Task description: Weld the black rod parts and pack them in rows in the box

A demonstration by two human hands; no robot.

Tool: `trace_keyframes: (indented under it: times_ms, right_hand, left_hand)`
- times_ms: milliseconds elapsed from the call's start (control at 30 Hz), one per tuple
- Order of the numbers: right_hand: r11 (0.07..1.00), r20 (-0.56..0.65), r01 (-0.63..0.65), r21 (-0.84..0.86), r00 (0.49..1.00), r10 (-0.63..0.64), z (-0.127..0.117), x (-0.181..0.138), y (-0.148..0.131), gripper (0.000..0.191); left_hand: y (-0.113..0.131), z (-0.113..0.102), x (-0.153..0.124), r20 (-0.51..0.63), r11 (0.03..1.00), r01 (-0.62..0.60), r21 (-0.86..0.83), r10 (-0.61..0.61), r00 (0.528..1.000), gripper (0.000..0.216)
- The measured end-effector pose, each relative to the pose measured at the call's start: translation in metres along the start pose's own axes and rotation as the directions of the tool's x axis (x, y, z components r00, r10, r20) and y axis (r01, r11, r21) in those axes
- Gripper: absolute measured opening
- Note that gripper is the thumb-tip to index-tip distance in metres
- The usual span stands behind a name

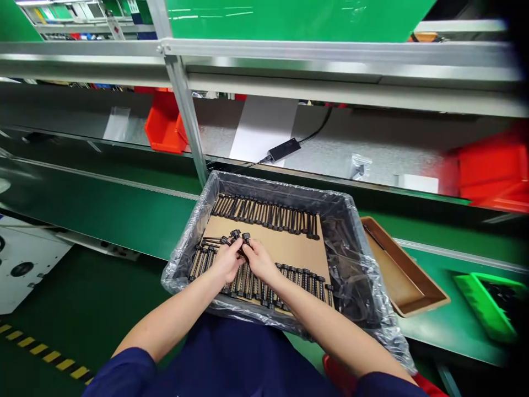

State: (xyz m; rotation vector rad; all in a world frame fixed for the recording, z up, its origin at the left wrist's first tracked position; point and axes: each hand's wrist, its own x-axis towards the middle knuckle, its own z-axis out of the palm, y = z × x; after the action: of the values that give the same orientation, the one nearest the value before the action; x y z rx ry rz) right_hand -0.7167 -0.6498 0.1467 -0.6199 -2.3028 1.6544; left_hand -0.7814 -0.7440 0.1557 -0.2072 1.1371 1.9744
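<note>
My left hand [227, 261] and my right hand [260, 259] are close together over a lined bin. The fingers of both are closed around a small bunch of black bolt-like parts [235, 234] with thick heads and thin shafts. Below them lies a sheet of brown cardboard [264, 238]. Along its far edge runs a row of the same parts [268, 215], set side by side. A second row [306, 278] lies along the near edge, partly hidden by my hands and forearms. Clear plastic film lines the bin [353, 220].
Right of the bin are a brown tray [413, 275] and a bright green bin [483, 303] with dark items. The shelf behind holds red bins [165, 121], a white sheet [264, 124] and a black cabled box [284, 149]. A metal post [184, 99] stands behind the bin.
</note>
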Motion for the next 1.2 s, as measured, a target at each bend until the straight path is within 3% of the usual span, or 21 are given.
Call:
trace_keyframes:
  times_ms: [100, 233, 367, 433, 500, 600, 733, 800, 867, 933, 1033, 1200]
  right_hand:
    - [0.999, -0.027, -0.031, -0.011, 0.999, 0.03, 0.025, 0.015, -0.008, 0.025]
    - [0.994, 0.039, -0.093, 0.061, 0.995, 0.09, 0.045, 0.028, -0.024, 0.026]
    - [0.897, 0.142, -0.275, 0.347, 0.96, 0.239, 0.04, 0.047, -0.042, 0.026]
    - [0.863, 0.126, -0.279, 0.421, 0.96, 0.249, 0.032, 0.063, -0.047, 0.027]
    - [0.881, 0.111, -0.263, 0.394, 0.965, 0.238, 0.028, 0.082, -0.046, 0.025]
    - [0.925, 0.183, -0.327, 0.195, 0.938, 0.293, 0.041, 0.107, -0.034, 0.021]
    - [0.922, 0.456, -0.385, 0.029, 0.826, 0.331, 0.079, 0.12, -0.008, 0.019]
    - [0.921, 0.5, -0.39, 0.009, 0.799, 0.334, 0.091, 0.122, 0.003, 0.021]
    - [0.941, 0.44, -0.329, -0.081, 0.835, 0.33, 0.093, 0.125, 0.012, 0.022]
    - [0.944, 0.376, -0.173, -0.282, 0.885, 0.275, 0.089, 0.13, 0.019, 0.025]
    - [0.837, 0.356, 0.031, -0.546, 0.913, 0.199, 0.077, 0.142, 0.027, 0.031]
    - [0.694, 0.383, 0.195, -0.692, 0.916, 0.124, 0.074, 0.157, 0.035, 0.027]
  left_hand:
    - [0.022, -0.017, 0.002, -0.034, 0.998, 0.059, -0.004, -0.059, 0.998, 0.03]
    - [0.049, -0.033, 0.007, -0.061, 0.987, 0.159, 0.034, -0.157, 0.986, 0.025]
    - [0.066, -0.049, 0.01, -0.003, 0.99, 0.139, 0.014, -0.139, 0.99, 0.016]
    - [0.071, -0.057, 0.008, 0.017, 0.995, 0.1, -0.014, -0.1, 0.995, 0.017]
    - [0.075, -0.065, 0.004, 0.022, 0.998, 0.042, -0.048, -0.041, 0.999, 0.02]
    - [0.081, -0.073, 0.0, 0.026, 0.996, -0.056, -0.067, 0.058, 0.998, 0.025]
    - [0.083, -0.077, 0.002, -0.014, 0.995, -0.099, -0.019, 0.098, 0.995, 0.027]
    - [0.081, -0.078, 0.005, -0.058, 0.996, -0.086, 0.023, 0.087, 0.994, 0.027]
    - [0.079, -0.078, 0.008, -0.109, 0.997, -0.062, 0.047, 0.067, 0.992, 0.027]
    - [0.076, -0.079, 0.009, -0.154, 0.998, -0.047, 0.045, 0.054, 0.987, 0.028]
    - [0.073, -0.08, 0.009, -0.197, 0.998, -0.06, 0.033, 0.065, 0.978, 0.033]
    - [0.07, -0.081, 0.007, -0.216, 0.995, -0.076, 0.059, 0.087, 0.973, 0.036]
